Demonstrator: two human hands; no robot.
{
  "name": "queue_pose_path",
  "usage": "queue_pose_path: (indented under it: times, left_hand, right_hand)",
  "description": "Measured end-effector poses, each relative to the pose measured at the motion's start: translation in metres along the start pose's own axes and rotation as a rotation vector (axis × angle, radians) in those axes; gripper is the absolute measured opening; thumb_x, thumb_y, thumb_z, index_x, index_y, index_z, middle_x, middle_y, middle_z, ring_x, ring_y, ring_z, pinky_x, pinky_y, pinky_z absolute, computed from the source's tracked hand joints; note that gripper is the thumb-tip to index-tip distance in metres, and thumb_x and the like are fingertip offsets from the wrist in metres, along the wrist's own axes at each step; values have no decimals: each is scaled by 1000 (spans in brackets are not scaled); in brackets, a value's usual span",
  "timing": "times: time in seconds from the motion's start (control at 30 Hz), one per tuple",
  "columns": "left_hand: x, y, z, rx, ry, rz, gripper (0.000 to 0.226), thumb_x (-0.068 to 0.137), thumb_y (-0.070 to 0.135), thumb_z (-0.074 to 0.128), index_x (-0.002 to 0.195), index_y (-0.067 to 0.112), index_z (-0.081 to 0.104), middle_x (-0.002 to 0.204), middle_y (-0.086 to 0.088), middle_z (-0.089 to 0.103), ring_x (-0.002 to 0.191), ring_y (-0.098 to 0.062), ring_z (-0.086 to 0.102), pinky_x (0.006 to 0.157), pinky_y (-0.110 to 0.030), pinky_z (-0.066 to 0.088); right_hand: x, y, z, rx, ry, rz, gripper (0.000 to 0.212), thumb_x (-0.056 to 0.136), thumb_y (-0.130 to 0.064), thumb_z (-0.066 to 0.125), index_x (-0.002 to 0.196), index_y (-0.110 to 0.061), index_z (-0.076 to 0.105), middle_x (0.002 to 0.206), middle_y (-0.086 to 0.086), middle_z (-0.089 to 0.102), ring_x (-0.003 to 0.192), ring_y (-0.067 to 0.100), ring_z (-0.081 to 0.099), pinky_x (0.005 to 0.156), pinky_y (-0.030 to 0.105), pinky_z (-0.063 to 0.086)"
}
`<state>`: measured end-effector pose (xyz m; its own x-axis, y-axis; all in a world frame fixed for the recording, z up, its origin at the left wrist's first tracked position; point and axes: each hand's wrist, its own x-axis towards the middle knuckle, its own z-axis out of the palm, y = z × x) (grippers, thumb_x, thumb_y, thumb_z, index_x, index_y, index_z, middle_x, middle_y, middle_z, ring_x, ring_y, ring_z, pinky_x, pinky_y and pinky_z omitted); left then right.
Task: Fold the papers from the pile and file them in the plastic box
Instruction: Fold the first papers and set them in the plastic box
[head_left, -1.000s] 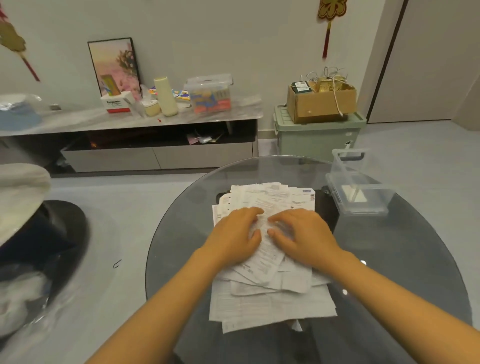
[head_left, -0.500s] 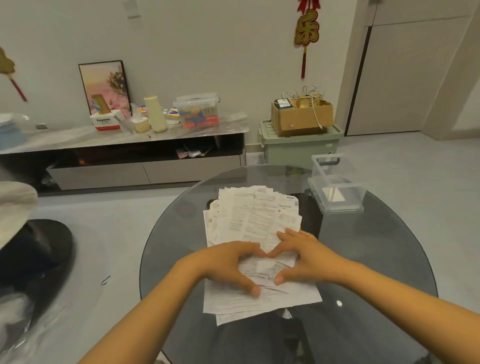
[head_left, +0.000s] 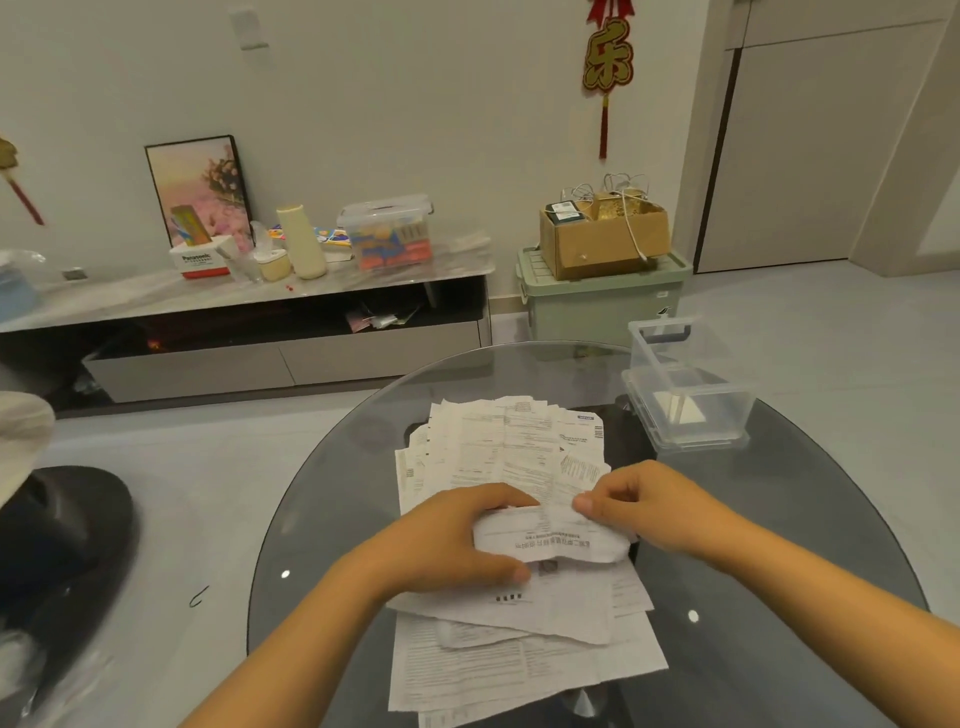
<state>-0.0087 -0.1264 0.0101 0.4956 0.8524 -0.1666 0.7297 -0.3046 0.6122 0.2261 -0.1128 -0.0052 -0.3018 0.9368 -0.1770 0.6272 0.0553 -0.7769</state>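
A loose pile of printed white papers (head_left: 498, 457) lies spread on the round glass table (head_left: 779, 597). Over the near part of the pile I hold one small sheet (head_left: 550, 540), its far edge curled over toward me. My left hand (head_left: 452, 540) grips the sheet's left end, thumb underneath at the front. My right hand (head_left: 644, 504) pinches its upper right corner between thumb and fingers. The clear plastic box (head_left: 685, 400) stands open at the table's far right, with a light piece of paper inside.
Beyond the table stand a low cabinet (head_left: 260, 332) with a lidded clear container, a bottle and a picture frame, and a green storage bin (head_left: 602, 306) with a cardboard box on top. A dark round seat (head_left: 62, 540) is at the left.
Both hands slid back from the pile's middle toward me, then lifted one small sheet off the pile and curled its far edge over. The camera tilted up.
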Motion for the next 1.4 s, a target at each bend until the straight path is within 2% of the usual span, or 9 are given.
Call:
queue_pose_path:
  times: [0.17, 0.33, 0.57, 0.63, 0.73, 0.83, 0.93, 1.13, 1.4]
  left_hand:
    - [15, 4, -3, -151, 117, 8, 28, 86, 42, 63, 113, 46, 56, 110, 21, 59, 69, 4, 50, 75, -16, 47]
    - [29, 6, 6, -147, 218, -30, 22, 94, 42, 49, 98, 31, 67, 93, 16, 67, 82, 3, 58, 77, -19, 47]
    - [39, 5, 20, 8, 434, -145, 53, 90, 37, 59, 137, 31, 36, 121, 11, 48, 97, -8, 54, 81, -20, 43]
    - [38, 4, 23, 103, 423, -119, 69, 88, 36, 62, 144, 31, 23, 135, 11, 31, 112, -8, 46, 88, -19, 38]
    - [36, 6, 26, 270, 429, -35, 53, 86, 34, 64, 133, 33, 41, 132, 11, 28, 120, -11, 30, 96, -17, 26]
    - [31, 14, 27, 366, 350, 12, 29, 88, 43, 58, 114, 32, 58, 116, 14, 39, 110, -13, 32, 94, -21, 28]
    - [25, 16, 28, 421, 177, -10, 47, 85, 62, 49, 123, 34, 56, 122, 13, 45, 114, -9, 36, 101, -27, 30]
    - [13, 11, 25, 397, -76, -53, 81, 72, 69, 61, 141, 42, 29, 145, 17, 21, 134, -9, 18, 112, -36, 25]
    - [12, 17, 13, 329, -96, -2, 55, 84, 53, 59, 135, 39, 43, 145, 18, 32, 134, -3, 23, 107, -24, 30]
  right_hand:
    - [2, -3, 0, 78, 94, 0, 26, 90, -43, 54, 89, -21, 67, 80, -13, 67, 73, 1, 61, 62, 15, 44]
    - [-5, -9, 1, 206, 1, -78, 48, 73, -68, 45, 99, -33, 66, 101, -18, 67, 97, -3, 61, 86, 23, 49]
    - [11, 5, 10, 19, 208, 44, 8, 87, -29, 63, 91, -26, 58, 89, -17, 59, 81, 6, 61, 68, 26, 56]
    - [12, 5, 14, -48, 223, 55, 21, 85, -29, 65, 100, -32, 51, 89, -16, 56, 82, 7, 60, 69, 26, 55]
    - [12, 3, 18, -154, 225, 62, 36, 84, -28, 67, 110, -37, 44, 88, -15, 52, 82, 10, 59, 73, 31, 56]
    - [10, 1, 20, -51, 230, 86, 23, 85, -21, 66, 99, -32, 50, 86, -9, 53, 63, 11, 61, 56, 24, 54]
    - [2, -4, 20, 235, 94, 187, 8, 87, -10, 63, 93, -16, 64, 92, 6, 63, 56, 19, 69, 45, 21, 51]
    - [-8, -9, 7, 519, -289, 231, 32, 86, 7, 58, 116, -2, 60, 114, 14, 65, 88, 26, 71, 71, 28, 59]
    - [-8, -6, -15, 273, -341, 154, 32, 87, 5, 56, 113, -10, 64, 100, 10, 72, 90, 23, 70, 77, 27, 57]
